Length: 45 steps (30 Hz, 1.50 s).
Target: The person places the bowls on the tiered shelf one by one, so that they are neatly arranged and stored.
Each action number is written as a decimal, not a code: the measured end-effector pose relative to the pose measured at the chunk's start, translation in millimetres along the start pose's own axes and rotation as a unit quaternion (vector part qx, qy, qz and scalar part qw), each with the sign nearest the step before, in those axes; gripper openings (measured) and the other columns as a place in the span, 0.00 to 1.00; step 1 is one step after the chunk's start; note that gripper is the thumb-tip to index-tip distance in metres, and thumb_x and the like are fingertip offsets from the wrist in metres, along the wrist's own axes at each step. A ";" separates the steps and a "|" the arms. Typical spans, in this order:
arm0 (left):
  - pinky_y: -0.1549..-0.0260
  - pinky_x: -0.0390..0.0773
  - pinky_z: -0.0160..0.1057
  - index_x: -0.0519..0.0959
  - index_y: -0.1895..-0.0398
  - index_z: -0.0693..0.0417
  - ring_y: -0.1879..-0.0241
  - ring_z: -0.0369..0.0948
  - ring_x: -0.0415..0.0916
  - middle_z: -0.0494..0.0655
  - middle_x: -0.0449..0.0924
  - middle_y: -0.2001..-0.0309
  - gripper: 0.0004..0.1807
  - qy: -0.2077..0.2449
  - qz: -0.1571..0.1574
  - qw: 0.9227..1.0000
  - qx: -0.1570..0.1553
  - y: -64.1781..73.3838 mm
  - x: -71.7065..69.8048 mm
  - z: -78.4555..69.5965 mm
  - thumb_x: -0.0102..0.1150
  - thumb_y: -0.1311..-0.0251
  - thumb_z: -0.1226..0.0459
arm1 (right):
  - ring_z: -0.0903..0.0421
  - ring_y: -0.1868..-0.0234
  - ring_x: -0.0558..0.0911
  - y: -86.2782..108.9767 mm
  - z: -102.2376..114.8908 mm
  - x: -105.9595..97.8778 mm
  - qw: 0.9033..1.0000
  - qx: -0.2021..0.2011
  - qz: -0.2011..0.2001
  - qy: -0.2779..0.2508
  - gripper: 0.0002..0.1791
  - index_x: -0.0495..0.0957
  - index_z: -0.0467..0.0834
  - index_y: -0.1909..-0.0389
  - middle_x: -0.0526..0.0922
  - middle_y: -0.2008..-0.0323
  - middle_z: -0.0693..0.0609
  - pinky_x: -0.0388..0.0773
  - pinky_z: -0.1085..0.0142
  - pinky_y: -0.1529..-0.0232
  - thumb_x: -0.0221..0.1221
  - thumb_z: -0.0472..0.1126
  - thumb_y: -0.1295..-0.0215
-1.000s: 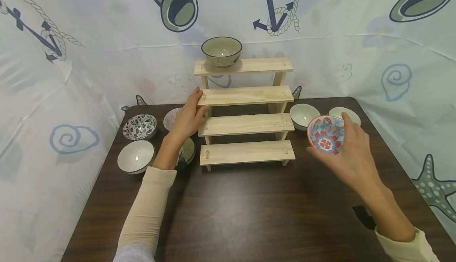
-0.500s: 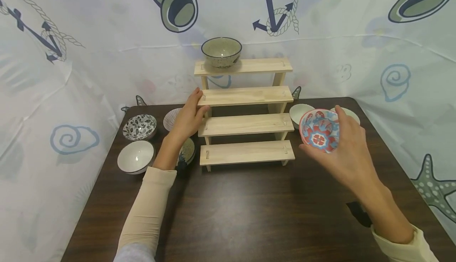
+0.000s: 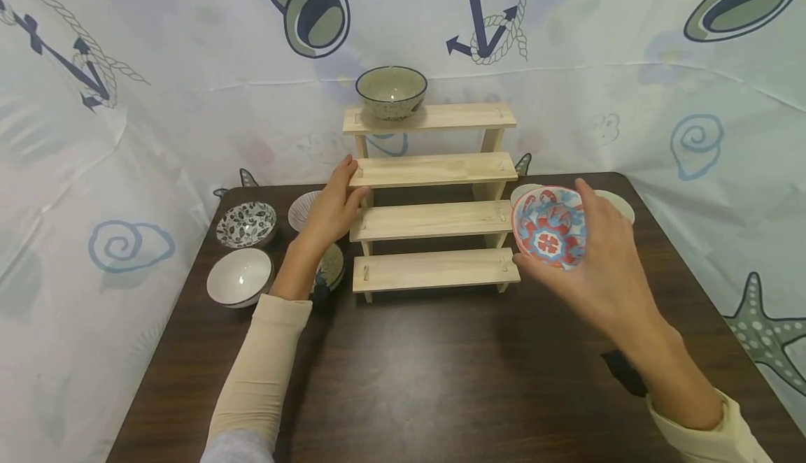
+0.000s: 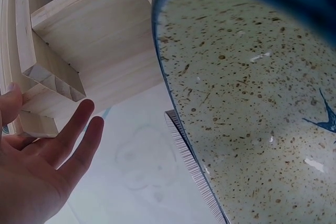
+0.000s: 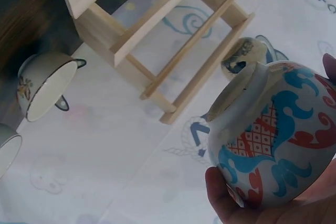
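1. Two hands at work, and the right hand (image 3: 601, 274) has the red-blue bowl (image 3: 548, 229) pinched, thumb at the lower rim, fingers round the far side.
2. The bowl is up off the table (image 3: 409, 379), tipped so its flowered inside faces the head camera; the right wrist view catches its painted outside and its foot.
3. Over to the left hand (image 3: 330, 215): it grips the left end of the rack (image 3: 434, 219), second board from the top, with two fingers straight and free in the left wrist view.
4. Up and right of that hold, the green bowl (image 3: 392, 92) sits upright on the top board.
5. Beyond the right hand, partly covered, are a pale bowl (image 3: 522, 190) and a cream bowl (image 3: 620, 204).
6. Left of the left hand, a leafy bowl (image 3: 247, 224) stands behind a white bowl (image 3: 239, 278).
7. Just beside the left wrist, a striped bowl (image 3: 303, 210) and a dark dish (image 3: 332, 264), both half hidden by the arm.
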<state>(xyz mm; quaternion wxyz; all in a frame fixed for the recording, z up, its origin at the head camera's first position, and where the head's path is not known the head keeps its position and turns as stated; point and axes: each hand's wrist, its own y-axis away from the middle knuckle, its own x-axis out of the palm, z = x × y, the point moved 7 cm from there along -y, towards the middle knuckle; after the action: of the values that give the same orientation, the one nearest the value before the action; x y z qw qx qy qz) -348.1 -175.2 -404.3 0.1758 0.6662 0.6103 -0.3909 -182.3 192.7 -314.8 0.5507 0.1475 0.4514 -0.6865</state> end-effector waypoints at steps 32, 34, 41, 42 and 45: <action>0.23 0.59 0.58 0.53 0.17 0.57 0.19 0.55 0.53 0.50 0.44 0.15 0.37 -0.007 -0.003 1.000 0.002 0.4 -1.1 0.2 0.49 0.21 0.52 | 0.39 0.38 0.70 -26.9 53.3 1.8 0.999 -0.042 -0.011 -0.006 0.59 0.60 0.43 0.22 0.75 0.40 0.37 0.62 0.41 0.34 0.78 0.56 0.53; 0.24 0.59 0.58 0.53 0.17 0.57 0.19 0.55 0.53 0.50 0.44 0.15 0.37 -0.006 -0.003 1.000 0.003 0.7 -1.4 -0.2 0.49 0.21 0.52 | 0.39 0.37 0.70 -30.6 55.2 3.4 0.999 -0.045 -0.011 -0.007 0.59 0.60 0.43 0.22 0.75 0.40 0.37 0.62 0.41 0.34 0.78 0.56 0.53; 0.24 0.60 0.58 0.53 0.17 0.56 0.20 0.56 0.54 0.49 0.44 0.15 0.36 -0.003 -0.001 1.000 0.001 2.0 -1.2 0.0 0.48 0.20 0.51 | 0.38 0.33 0.68 -40.7 53.3 10.5 1.000 -0.025 -0.003 -0.008 0.58 0.59 0.44 0.21 0.73 0.36 0.35 0.66 0.39 0.39 0.77 0.56 0.51; 0.24 0.60 0.59 0.53 0.17 0.56 0.19 0.56 0.54 0.50 0.44 0.15 0.36 -0.003 -0.001 1.000 0.002 1.9 -1.1 0.1 0.49 0.20 0.52 | 0.37 0.33 0.68 -41.7 52.7 11.3 1.000 -0.021 -0.003 -0.006 0.59 0.59 0.44 0.21 0.72 0.36 0.35 0.67 0.38 0.39 0.77 0.57 0.51; 0.24 0.60 0.59 0.53 0.17 0.56 0.20 0.56 0.54 0.50 0.44 0.15 0.36 -0.001 -0.003 1.000 0.003 2.1 -1.0 0.5 0.49 0.20 0.53 | 0.37 0.33 0.67 -44.4 51.7 13.1 1.000 -0.012 -0.003 -0.001 0.58 0.59 0.44 0.21 0.72 0.34 0.36 0.69 0.38 0.40 0.76 0.59 0.51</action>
<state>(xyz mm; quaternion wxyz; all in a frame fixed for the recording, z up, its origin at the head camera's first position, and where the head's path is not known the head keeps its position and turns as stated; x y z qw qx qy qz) -346.2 -176.6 -404.5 0.1736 0.6647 0.6109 -0.3935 -211.2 143.5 -275.2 0.5507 0.1391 0.4593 -0.6830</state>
